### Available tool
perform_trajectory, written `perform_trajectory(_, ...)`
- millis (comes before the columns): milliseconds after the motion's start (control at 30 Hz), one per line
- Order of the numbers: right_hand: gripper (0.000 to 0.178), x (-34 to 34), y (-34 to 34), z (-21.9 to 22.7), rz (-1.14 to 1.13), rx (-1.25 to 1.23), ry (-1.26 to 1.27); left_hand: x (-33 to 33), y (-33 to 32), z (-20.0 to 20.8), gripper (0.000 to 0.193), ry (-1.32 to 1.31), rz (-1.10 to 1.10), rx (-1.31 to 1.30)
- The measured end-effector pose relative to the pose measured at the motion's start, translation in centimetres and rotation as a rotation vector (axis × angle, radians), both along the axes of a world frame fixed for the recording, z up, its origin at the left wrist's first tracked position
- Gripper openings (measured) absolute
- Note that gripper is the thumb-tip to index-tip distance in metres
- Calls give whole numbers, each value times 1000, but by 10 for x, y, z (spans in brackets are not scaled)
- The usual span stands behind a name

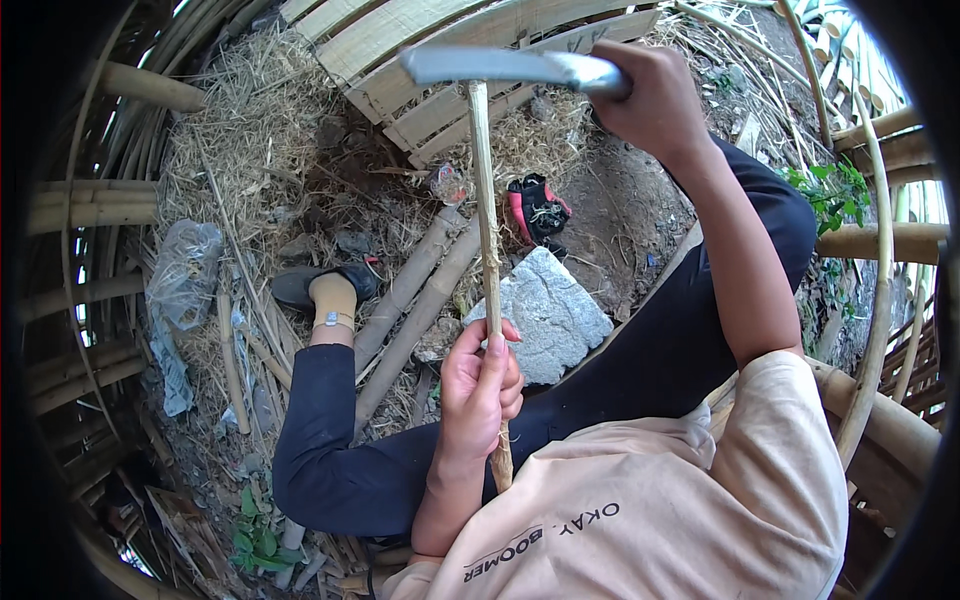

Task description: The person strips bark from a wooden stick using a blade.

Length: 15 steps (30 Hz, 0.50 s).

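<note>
My left hand (476, 385) is closed around a pale, peeled wooden stick (487, 210), with the thumb lying along it. The stick stands lengthwise in the picture, its lower end near my shirt. My right hand (655, 95), raised at the upper right, grips the handle end of a machete (500, 66). Its broad grey blade, slightly blurred, points left across the stick's top end; whether blade and wood touch, I cannot tell. Beyond my left hand lies a flat-faced grey stone (550, 315), partly behind the stick.
A slatted wooden pallet (440, 125) lies at the far side. Two bamboo poles (410, 290) rest on straw-littered ground beside my shod foot (325, 287). A red and black shoe (538, 210) lies past the stone. Clear plastic (185, 275) sits at left. Bamboo rails (885, 242) surround the place.
</note>
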State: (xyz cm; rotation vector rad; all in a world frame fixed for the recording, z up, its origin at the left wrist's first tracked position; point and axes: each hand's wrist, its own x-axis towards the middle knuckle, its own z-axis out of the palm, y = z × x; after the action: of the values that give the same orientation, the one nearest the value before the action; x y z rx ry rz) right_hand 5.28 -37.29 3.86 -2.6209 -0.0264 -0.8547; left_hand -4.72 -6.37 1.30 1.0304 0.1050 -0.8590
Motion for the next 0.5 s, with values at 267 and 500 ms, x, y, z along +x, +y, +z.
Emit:
perform_trajectory(267,18,6,16,-13,26,75,63,-4,-6,4,15,-76,3,114)
perform_trajectory(500,35,16,26,-5,142,816,266,-12,-11,1,14,-134,-58,195)
